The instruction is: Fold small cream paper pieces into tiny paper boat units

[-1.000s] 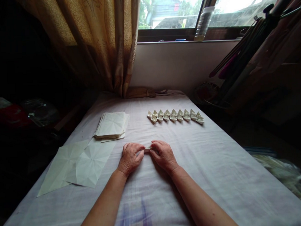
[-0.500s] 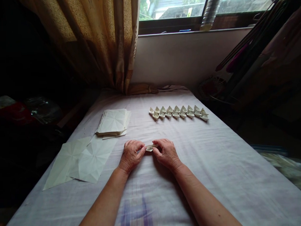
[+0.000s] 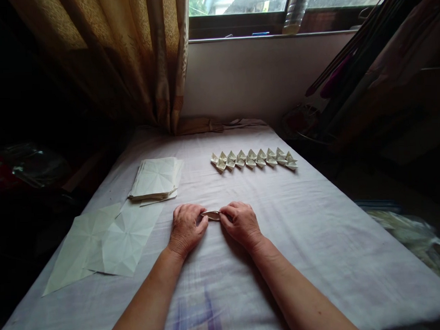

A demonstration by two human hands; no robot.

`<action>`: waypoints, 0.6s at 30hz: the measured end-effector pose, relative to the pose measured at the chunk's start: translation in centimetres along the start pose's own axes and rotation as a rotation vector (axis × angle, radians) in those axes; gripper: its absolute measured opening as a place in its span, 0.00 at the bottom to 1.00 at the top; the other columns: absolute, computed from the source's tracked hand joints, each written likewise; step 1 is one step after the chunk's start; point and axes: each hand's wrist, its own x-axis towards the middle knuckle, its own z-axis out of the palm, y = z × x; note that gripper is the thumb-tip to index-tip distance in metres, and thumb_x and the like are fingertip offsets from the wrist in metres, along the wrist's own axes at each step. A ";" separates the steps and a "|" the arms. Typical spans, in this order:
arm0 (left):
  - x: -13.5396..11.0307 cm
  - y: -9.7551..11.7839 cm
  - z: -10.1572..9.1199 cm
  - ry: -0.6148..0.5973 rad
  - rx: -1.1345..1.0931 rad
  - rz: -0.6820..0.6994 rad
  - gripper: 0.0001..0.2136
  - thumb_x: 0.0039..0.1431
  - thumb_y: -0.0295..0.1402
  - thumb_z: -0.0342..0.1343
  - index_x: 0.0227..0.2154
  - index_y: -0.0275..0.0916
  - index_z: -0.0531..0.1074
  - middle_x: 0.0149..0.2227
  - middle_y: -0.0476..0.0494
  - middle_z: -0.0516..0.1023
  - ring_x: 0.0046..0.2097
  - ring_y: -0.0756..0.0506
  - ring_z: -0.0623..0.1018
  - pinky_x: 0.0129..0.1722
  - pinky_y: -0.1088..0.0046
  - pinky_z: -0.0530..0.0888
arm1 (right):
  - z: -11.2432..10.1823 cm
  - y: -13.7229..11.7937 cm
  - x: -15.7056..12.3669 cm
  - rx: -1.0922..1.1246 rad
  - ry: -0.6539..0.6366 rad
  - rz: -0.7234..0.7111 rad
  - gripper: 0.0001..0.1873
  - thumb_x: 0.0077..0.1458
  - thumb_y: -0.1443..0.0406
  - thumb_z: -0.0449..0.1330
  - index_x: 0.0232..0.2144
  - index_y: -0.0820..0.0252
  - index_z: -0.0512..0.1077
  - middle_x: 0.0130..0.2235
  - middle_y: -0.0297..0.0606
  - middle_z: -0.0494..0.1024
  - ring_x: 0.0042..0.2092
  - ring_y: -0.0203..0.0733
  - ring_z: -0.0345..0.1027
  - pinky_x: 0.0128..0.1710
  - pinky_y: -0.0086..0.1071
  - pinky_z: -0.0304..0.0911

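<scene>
My left hand and my right hand rest side by side on the pale cloth-covered table. Between their pinched fingertips is a small folded piece of cream paper, held from both ends just above the cloth. Most of the piece is hidden by my fingers. A row of several small folded paper shapes lies farther back on the right. A stack of creased paper squares lies back left.
Two flat creased paper sheets lie at the left of the cloth. A tan curtain hangs at the back left below a window sill with a plastic bottle. Dark clutter flanks the table on both sides.
The view has tilted down a little and shifted. My hands stay together on the small folded paper, their fingers working it slightly; nothing else on the cloth has moved.
</scene>
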 end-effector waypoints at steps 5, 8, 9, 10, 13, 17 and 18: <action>0.1 -0.4 0.5 0.055 -0.075 -0.099 0.13 0.54 0.28 0.54 0.42 0.43 0.75 0.39 0.46 0.81 0.43 0.42 0.77 0.52 0.60 0.68 | 0.4 -0.8 0.1 -0.022 0.120 -0.140 0.06 0.56 0.67 0.60 0.32 0.52 0.78 0.32 0.34 0.79 0.35 0.39 0.68 0.39 0.32 0.54; 0.0 -0.6 0.9 0.112 -0.140 -0.172 0.14 0.54 0.27 0.52 0.44 0.43 0.73 0.40 0.46 0.81 0.43 0.44 0.79 0.48 0.65 0.72 | 0.7 -1.2 0.0 0.024 0.170 -0.177 0.08 0.58 0.67 0.58 0.34 0.53 0.77 0.33 0.35 0.79 0.35 0.40 0.69 0.39 0.32 0.56; 0.0 -0.7 1.0 0.128 -0.162 -0.193 0.14 0.54 0.27 0.52 0.44 0.43 0.72 0.41 0.46 0.81 0.43 0.44 0.79 0.46 0.67 0.73 | 0.7 -1.3 0.0 0.045 0.171 -0.181 0.08 0.59 0.66 0.57 0.35 0.54 0.77 0.33 0.35 0.79 0.35 0.40 0.69 0.40 0.32 0.56; 0.0 -0.7 1.1 0.141 -0.183 -0.210 0.13 0.55 0.28 0.52 0.44 0.42 0.71 0.41 0.46 0.81 0.43 0.45 0.79 0.45 0.68 0.74 | 0.7 -1.3 0.0 0.065 0.168 -0.183 0.08 0.59 0.66 0.56 0.35 0.54 0.77 0.33 0.36 0.79 0.36 0.40 0.69 0.40 0.32 0.57; -0.2 -0.4 1.3 0.156 -0.228 -0.238 0.11 0.54 0.29 0.53 0.42 0.42 0.70 0.40 0.47 0.81 0.42 0.46 0.80 0.42 0.71 0.75 | 0.6 -1.5 0.0 0.090 0.157 -0.177 0.09 0.60 0.65 0.55 0.35 0.55 0.76 0.33 0.36 0.80 0.36 0.41 0.70 0.40 0.32 0.58; -0.3 0.3 1.2 0.142 -0.273 -0.262 0.09 0.53 0.30 0.55 0.39 0.42 0.71 0.34 0.50 0.80 0.34 0.48 0.79 0.36 0.73 0.74 | 0.5 -1.6 0.1 0.087 0.129 -0.179 0.10 0.61 0.65 0.54 0.35 0.56 0.76 0.31 0.36 0.79 0.34 0.40 0.70 0.38 0.31 0.58; -0.3 0.5 1.2 0.130 -0.273 -0.267 0.08 0.54 0.30 0.55 0.38 0.43 0.71 0.33 0.51 0.80 0.32 0.48 0.78 0.34 0.73 0.74 | 0.5 -1.6 0.1 0.087 0.115 -0.180 0.10 0.61 0.65 0.54 0.34 0.56 0.76 0.30 0.36 0.79 0.33 0.40 0.70 0.37 0.31 0.57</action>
